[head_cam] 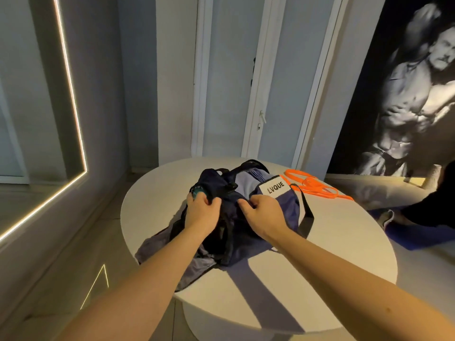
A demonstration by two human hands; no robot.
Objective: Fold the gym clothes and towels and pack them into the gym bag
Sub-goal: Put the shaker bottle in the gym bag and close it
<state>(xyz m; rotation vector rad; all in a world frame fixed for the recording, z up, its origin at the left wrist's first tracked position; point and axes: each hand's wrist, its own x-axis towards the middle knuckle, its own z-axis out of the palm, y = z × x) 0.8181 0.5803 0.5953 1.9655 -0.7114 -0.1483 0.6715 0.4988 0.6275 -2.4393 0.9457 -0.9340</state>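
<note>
A dark blue gym bag [283, 207] with a white "LVQUE" label lies on the round white table [320, 254]. A pale blue cloth [248, 179] shows inside the bag's open top. My left hand [200, 210] grips the dark fabric at the bag's left end, beside a teal patch [198, 191]. My right hand [262, 211] pinches the bag's fabric near its middle, just below the label. A grey-purple garment [157, 244] lies partly under the bag and hangs over the table's left edge.
Orange resistance bands [312, 184] lie on the table behind the bag at the right. A blue mat [418, 235] and part of a seated person in dark clothes [433, 207] are on the floor at the right. Doors stand behind the table.
</note>
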